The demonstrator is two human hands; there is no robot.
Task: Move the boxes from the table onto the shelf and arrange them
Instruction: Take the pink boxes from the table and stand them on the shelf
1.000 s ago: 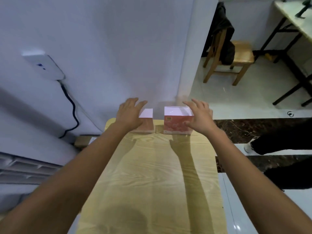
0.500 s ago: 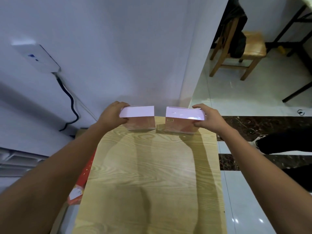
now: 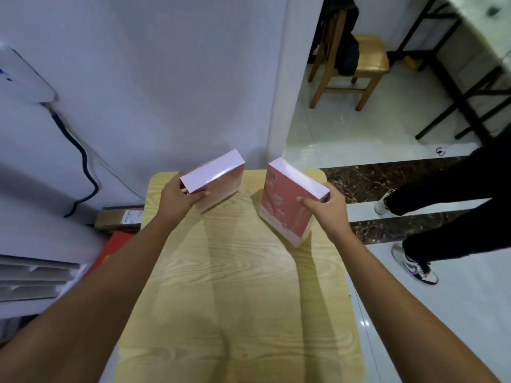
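Table [image 3: 237,286] of pale wood filled my feed, pink right box [image 3: 287,205] hung tilted over its far end, left box [image 3: 218,181] tilted beside it, apart, right hand [image 3: 329,205] gripped one's near corner, left hand [image 3: 179,199] clasped the other's end

White wall [image 3: 166,78] fills the upper left; a wooden chair [image 3: 369,58] stands upper right on a glossy pale tiled floor [image 3: 359,128]

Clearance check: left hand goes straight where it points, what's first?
Probably the white wall past the table. The left hand carries the left box ahead of it; the right box, in the right hand, looks off that line. Depth unclear.
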